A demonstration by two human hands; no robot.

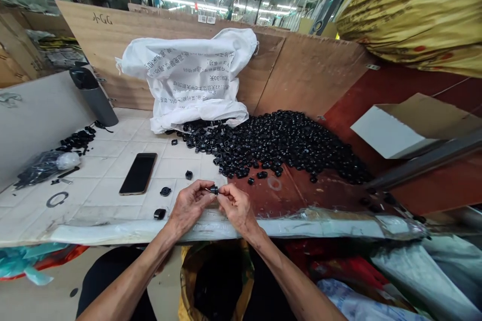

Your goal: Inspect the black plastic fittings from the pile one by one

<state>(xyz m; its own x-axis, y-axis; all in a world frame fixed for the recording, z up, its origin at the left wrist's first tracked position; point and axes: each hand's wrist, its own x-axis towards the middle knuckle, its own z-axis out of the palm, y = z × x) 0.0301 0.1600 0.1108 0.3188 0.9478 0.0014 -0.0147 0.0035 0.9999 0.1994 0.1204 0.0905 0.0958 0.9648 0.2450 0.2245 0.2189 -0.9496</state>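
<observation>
Close to the table's front edge, my left hand [191, 204] and my right hand [237, 205] meet with fingertips pinched on one small black plastic part [214, 189]. A thin light strip shows at the left fingertips; I cannot make out what it is. Left of my hands lie a round black part [165, 191], a darker block-like black part [159, 214] and a small black piece [189, 175]. Beyond my right hand spreads a large heap of small black ring-like parts [278, 140].
A white woven sack [196, 77] lies at the back against a wooden board [297, 75]. On the left are a phone [138, 174], a dark bottle [94, 98], a flat ring [57, 199] and a bag of black parts [39, 168]. A yellow sack [184, 281] stands open below the edge.
</observation>
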